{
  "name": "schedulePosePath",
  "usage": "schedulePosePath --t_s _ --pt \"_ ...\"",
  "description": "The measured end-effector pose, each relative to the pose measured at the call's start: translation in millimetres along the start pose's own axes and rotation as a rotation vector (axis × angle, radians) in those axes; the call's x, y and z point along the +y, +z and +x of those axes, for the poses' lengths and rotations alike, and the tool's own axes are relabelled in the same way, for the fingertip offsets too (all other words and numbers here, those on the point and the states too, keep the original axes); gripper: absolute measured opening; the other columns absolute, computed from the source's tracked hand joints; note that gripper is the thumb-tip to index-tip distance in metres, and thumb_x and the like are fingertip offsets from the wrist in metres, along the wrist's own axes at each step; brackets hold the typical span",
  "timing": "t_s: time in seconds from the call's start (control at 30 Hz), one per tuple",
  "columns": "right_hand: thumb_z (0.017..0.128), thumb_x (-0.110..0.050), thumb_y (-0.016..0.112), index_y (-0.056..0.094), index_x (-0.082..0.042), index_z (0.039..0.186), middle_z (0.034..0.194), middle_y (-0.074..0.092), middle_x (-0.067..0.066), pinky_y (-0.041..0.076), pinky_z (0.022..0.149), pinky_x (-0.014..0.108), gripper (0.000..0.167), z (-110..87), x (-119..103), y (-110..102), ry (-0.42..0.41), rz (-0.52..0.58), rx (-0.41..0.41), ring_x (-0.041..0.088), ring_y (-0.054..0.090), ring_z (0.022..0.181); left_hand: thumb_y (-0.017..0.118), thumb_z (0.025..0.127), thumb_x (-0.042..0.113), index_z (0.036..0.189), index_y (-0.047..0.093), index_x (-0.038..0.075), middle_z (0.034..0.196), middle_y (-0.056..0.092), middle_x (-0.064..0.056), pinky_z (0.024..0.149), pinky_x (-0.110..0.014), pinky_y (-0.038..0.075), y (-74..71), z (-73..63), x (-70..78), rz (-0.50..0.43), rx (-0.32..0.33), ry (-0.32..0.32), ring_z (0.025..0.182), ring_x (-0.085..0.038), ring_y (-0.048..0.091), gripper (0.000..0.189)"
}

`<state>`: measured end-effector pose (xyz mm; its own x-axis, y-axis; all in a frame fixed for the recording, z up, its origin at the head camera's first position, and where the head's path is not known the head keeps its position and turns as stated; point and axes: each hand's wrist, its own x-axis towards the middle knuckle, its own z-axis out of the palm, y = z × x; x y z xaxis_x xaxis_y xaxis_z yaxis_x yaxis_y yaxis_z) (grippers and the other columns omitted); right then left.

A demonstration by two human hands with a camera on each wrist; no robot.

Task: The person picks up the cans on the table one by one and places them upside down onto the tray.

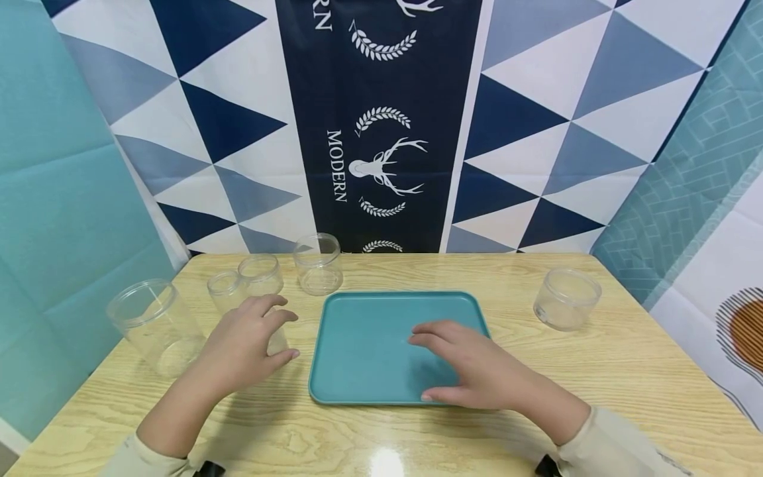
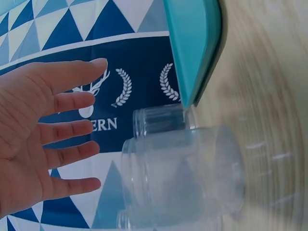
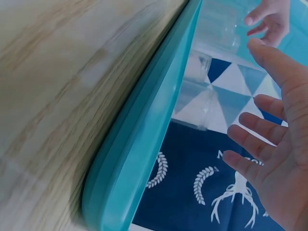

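Note:
My left hand (image 1: pixel 247 341) is raised above the table on the left, fingers spread and slightly bent, holding nothing. Behind it stand a small clear jar (image 1: pixel 224 285) and a medium clear jar (image 1: pixel 260 278), both partly hidden by the hand. A large clear jar (image 1: pixel 156 324) stands to its left. In the left wrist view a clear jar (image 2: pixel 183 173) lies beyond the fingertips, apart from them. My right hand (image 1: pixel 467 368) hovers over the right part of a teal tray (image 1: pixel 375 344), fingers apart, nothing between them.
A clear jar (image 1: pixel 318 268) stands at the back, just left of the tray's far corner. Far right is a low clear jar (image 1: pixel 566 299). A patterned cloth (image 1: pixel 381 199) hangs behind the wooden table (image 1: pixel 310 437).

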<state>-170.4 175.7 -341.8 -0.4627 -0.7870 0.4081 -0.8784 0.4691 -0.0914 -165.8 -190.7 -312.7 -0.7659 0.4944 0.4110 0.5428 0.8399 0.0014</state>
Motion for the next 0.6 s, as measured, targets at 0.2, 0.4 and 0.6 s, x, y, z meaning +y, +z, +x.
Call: schedulePosePath --t_s 0.2,0.4,0.6 --pt "0.08 -0.043 0.079 0.051 -0.01 0.136 0.136 0.052 0.006 0.046 0.097 0.046 0.071 8.2 -2.2 6.0 -0.02 0.021 -0.003 0.025 0.051 0.123 0.085 0.071 0.028 0.106 0.071 0.006 0.115 0.062 -0.015 0.079 -0.05 0.053 -6.9 -0.1 -7.4 -0.03 -0.018 -0.032 0.103 -0.035 0.061 0.044" --pt "0.08 -0.043 0.079 0.05 -0.01 0.137 0.138 0.051 0.006 0.045 0.099 0.045 0.073 16.7 -5.7 10.0 -0.016 0.027 -0.025 0.025 0.049 0.125 0.085 0.071 0.027 0.106 0.071 0.005 0.114 0.063 -0.015 0.082 -0.049 0.053 -9.9 -1.4 -14.4 -0.048 -0.023 -0.044 0.102 -0.035 0.061 0.044" --pt "0.08 -0.046 0.077 0.05 -0.009 0.138 0.139 0.05 0.006 0.043 0.102 0.043 0.074 24.6 -9.7 12.9 0.002 0.032 -0.069 0.023 0.047 0.127 0.086 0.07 0.029 0.109 0.07 0.005 0.118 0.061 -0.017 0.084 -0.05 0.052 -10.7 -1.2 -21.3 -0.056 -0.065 -0.076 0.105 -0.037 0.059 0.048"
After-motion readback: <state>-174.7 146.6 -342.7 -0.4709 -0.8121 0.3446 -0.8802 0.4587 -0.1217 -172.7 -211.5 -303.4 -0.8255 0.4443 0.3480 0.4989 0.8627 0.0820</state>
